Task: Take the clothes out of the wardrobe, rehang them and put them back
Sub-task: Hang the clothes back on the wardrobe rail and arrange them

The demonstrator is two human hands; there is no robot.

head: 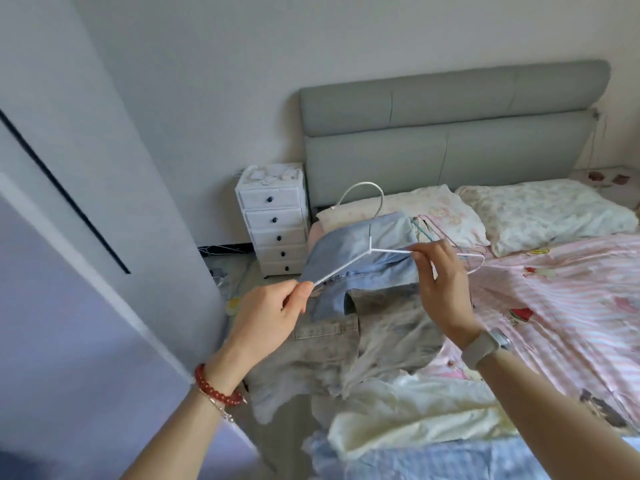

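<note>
A thin white wire clothes hanger (349, 265) is held up in the air above the left edge of the bed (561, 289), its curved hook rising toward the grey padded headboard (450, 133). It is bare, with two slim arms meeting at the neck. The left hand (266, 317) pinches the end of one arm between thumb and forefinger, a narrow grip with the other fingers curled in. The right hand (440, 282) pinches the other arm near its middle, its grip likewise narrow. Below the hanger, on the bed's left side, lie a pale blue denim garment (363, 268), a washed grey denim garment (346, 348) and a cream cloth (408, 410) nearer the foot edge. More thin hangers (464, 251) lie just beside the pillows (540, 213). A small white chest of drawers (277, 230) stands by the bed's head corner.
</note>
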